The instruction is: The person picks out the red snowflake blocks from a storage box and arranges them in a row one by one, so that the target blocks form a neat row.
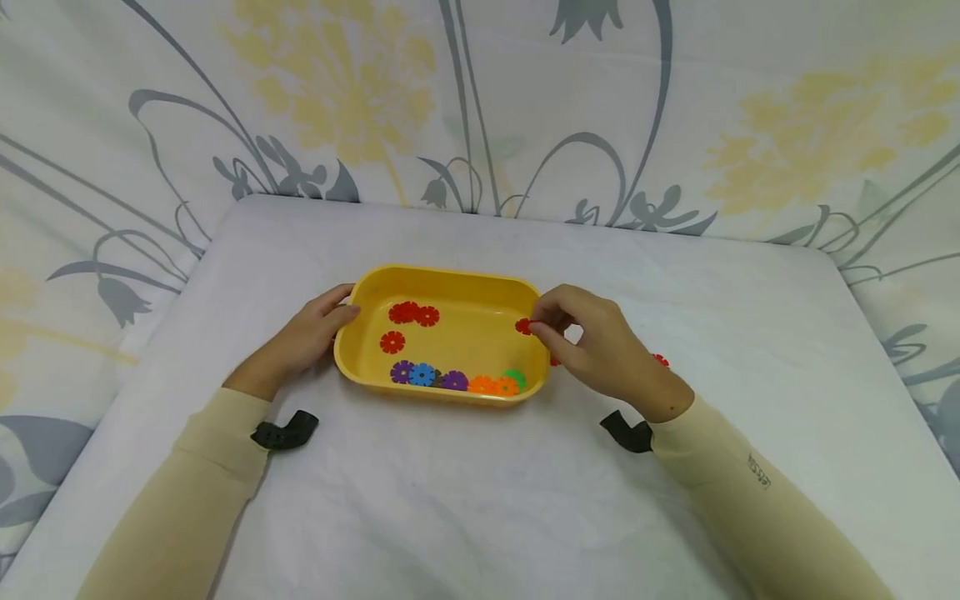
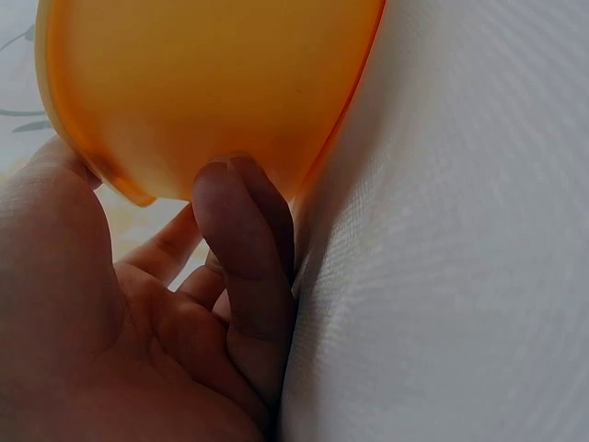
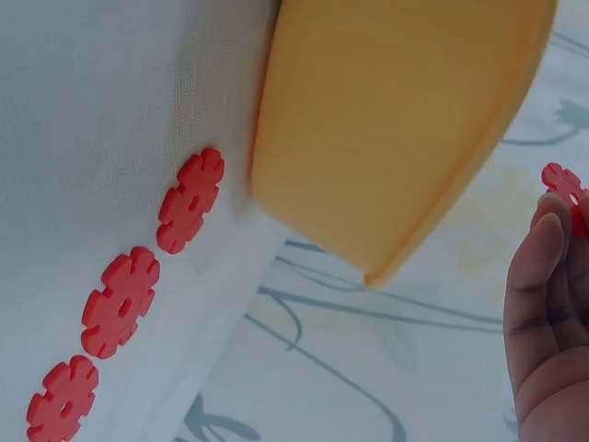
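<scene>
A yellow plastic tray [image 1: 468, 337] lies on the white cloth. My left hand [image 1: 303, 333] grips its left end, thumb over the rim and fingers against the outer wall [image 2: 212, 83]. Above the tray's right rim, my right hand [image 1: 600, 346] pinches a red flower-shaped disc [image 1: 522, 326] between thumb and fingertips. Inside the tray, several red discs [image 1: 392, 342] sit at the left. Along its near wall are purple [image 1: 454, 381], blue [image 1: 422, 374], orange [image 1: 507, 386] and green discs [image 1: 515, 377].
Red discs [image 3: 120, 302] lie in a row on the cloth outside the tray's right end, partly hidden by my right hand in the head view. Black straps [image 1: 288, 431] stick out at both sleeve cuffs. A flower-patterned fabric [image 1: 510, 108] rises behind the white surface [image 1: 480, 492].
</scene>
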A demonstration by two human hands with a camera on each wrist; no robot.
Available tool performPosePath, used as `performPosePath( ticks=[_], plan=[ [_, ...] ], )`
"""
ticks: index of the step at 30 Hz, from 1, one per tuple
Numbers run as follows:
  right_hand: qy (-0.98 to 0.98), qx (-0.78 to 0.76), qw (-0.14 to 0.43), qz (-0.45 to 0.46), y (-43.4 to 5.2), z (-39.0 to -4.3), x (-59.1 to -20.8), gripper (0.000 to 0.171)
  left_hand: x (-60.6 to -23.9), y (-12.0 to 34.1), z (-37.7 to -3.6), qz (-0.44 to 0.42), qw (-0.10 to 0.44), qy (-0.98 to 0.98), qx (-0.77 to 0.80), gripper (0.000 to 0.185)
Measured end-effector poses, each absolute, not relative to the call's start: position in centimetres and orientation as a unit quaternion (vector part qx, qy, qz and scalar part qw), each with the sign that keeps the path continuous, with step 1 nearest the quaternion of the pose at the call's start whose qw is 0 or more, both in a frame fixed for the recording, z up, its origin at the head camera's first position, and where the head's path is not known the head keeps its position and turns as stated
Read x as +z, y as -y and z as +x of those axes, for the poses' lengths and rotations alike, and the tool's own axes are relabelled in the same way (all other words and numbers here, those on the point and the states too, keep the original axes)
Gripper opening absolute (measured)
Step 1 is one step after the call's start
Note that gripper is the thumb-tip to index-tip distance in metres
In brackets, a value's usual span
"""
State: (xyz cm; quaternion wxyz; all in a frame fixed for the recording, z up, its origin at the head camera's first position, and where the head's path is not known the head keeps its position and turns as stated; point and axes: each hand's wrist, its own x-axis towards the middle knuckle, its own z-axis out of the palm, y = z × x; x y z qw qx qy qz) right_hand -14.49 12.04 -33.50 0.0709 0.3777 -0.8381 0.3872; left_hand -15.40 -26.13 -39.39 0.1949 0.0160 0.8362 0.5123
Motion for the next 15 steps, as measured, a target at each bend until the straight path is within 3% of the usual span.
performPosePath(
  ticks=[8,15],
  plan=[
    [0.837,0.391,0.134,0.360,-14.0,-14.1,-32.7,0.023,-39.3,26.1,-15.4,0.016,0.197,-0.838,0.510,0.057],
    [0.837,0.401,0.155,0.340,-15.0,-14.1,-32.0,0.022,-39.3,26.2,-15.4,0.015,0.195,-0.839,0.508,0.056]
  ],
)
